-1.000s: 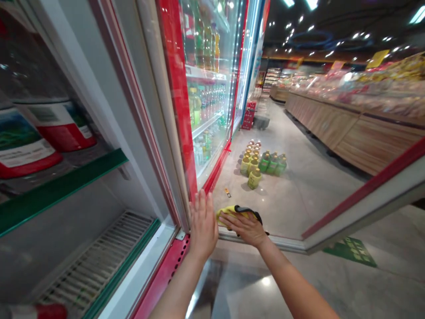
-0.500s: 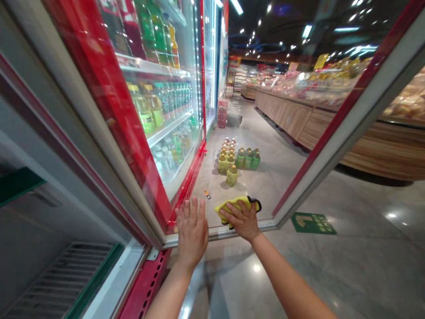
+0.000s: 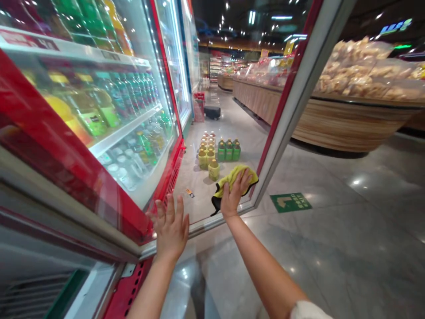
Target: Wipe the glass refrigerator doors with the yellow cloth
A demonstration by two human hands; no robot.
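In front of me is a glass door whose grey metal frame [image 3: 286,116] has a red inner strip. My right hand [image 3: 235,192] holds a yellow cleaning cloth [image 3: 236,173] with a black edge, pressed on the lower part of the glass near the upright on the right. The fingers point up over the cloth, and one black corner hangs toward the bottom rail. To its left, my left hand [image 3: 171,230] is open with fingers spread, palm toward the glass just above the bottom rail. It holds nothing; whether the whole palm touches is hidden.
Through the glass, yellow-capped bottles [image 3: 206,153] and green bottles [image 3: 229,150] stand on the floor. A lit drinks cooler [image 3: 172,177] with a red frame runs along the left. A wood-sided display counter [image 3: 348,124] with bagged goods stands right. A green exit sign [image 3: 291,202] lies on the floor.
My right hand has slid the cloth up and right across the glass, toward the upright, and the cloth has turned. My left hand's fingers have spread. The view has swung to the right.
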